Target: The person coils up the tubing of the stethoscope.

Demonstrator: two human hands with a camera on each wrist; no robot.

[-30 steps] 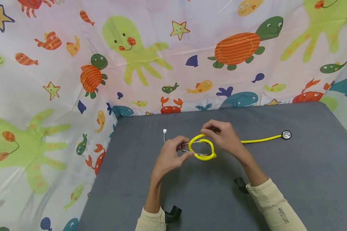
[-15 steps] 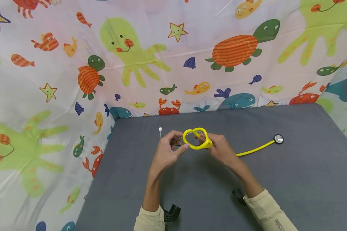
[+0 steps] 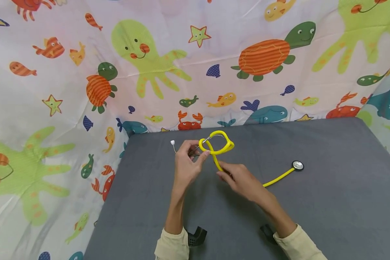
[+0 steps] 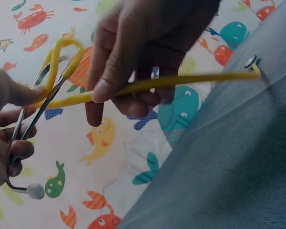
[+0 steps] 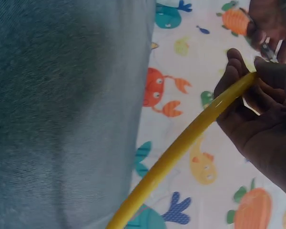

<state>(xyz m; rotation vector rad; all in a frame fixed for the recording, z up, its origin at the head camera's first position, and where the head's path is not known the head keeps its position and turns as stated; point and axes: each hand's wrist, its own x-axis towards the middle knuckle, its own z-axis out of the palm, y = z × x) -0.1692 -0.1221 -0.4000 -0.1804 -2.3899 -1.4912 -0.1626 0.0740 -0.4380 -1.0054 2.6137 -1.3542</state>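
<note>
A stethoscope (image 3: 228, 146) with yellow tubing is held up above the grey table. My left hand (image 3: 187, 166) grips its metal ear tubes and the near side of a yellow loop. One white ear tip (image 3: 173, 142) sticks out past the left fingers; the left wrist view also shows a pale ear tip (image 4: 35, 191). To the right of the loop, my right hand (image 3: 245, 181) pinches the tubing between thumb and fingers. In the right wrist view the tubing (image 5: 176, 152) runs out from that pinch. The round chest piece (image 3: 298, 165) is at the tube's far right end.
The grey cloth-covered table (image 3: 338, 202) spreads beneath both hands. A curtain (image 3: 169, 108) printed with sea animals rises behind it and along the left. Black devices (image 3: 197, 236) are strapped at the wrists, beside the beige sleeves (image 3: 172, 245).
My right hand has left the loop and come down nearer, now holding the tubing below it. The loop has risen slightly and moved left. The chest piece has shifted left and nearer.
</note>
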